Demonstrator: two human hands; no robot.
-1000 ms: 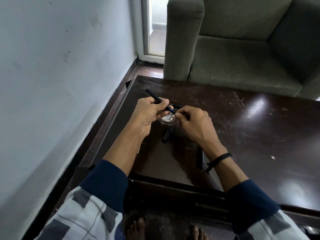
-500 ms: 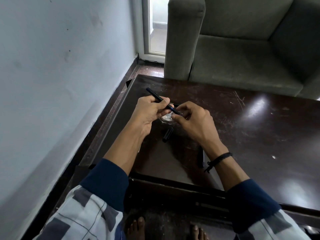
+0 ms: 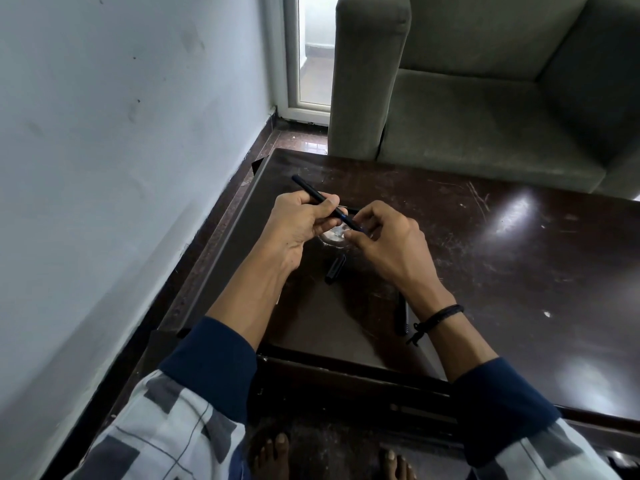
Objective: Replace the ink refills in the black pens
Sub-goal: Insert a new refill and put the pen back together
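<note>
Just above the dark tabletop (image 3: 519, 271) the person holds a black pen (image 3: 311, 190) with both hands. The left hand (image 3: 298, 225) has its fingers curled around the middle of the barrel, so the far end of the pen points up and away toward the wall (image 3: 121, 168). At the near end of the barrel a thin blue part (image 3: 347, 219) comes out, and the right hand (image 3: 391, 245) pinches this part between thumb and forefinger. The two hands are very close, almost touching each other.

Under the hands a small pale round thing (image 3: 331, 235) lies on the tabletop; I cannot tell what it is. A little nearer to the person lies a short black cap (image 3: 335, 270), apart from the hands. A second black pen (image 3: 401, 317) lies beside the right wrist, partly hidden by it. This wrist wears a black cord (image 3: 438, 317).

Behind the tabletop stands a grey-green armchair (image 3: 467, 133), close to its far edge.
</note>
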